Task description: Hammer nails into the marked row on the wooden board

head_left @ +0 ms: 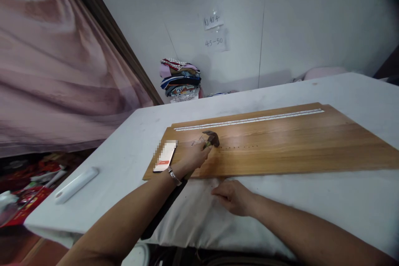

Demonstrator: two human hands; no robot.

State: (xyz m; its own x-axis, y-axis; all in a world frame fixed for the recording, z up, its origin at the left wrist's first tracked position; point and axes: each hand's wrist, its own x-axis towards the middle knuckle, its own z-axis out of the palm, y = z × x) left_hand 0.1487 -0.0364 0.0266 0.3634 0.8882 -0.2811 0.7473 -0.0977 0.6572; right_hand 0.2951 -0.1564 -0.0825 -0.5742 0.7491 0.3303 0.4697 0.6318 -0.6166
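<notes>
My left hand [197, 156], with a watch on the wrist, is closed round the handle of a claw hammer [212, 139]. The hammer's head is over the wooden board [289, 145], and its long dark grip runs back beneath my forearm. Beside the hammer head lie several loose nails [197, 141], partly behind my fingers. To the right, a row of small dark spots [238, 147] marks the board; holes or nail heads, I cannot tell which. My right hand [233, 196] rests on the white cloth just off the board's near edge, fingers curled together; their inner side is hidden.
A phone [166, 156] lies on the board's left end. Two pale strips with markings [249, 121] run along its far side. A white oblong object [76, 185] sits on the white-covered table [121, 145] at left. Folded clothes [181, 81] are stacked by the wall, and a pink curtain [62, 58] hangs left.
</notes>
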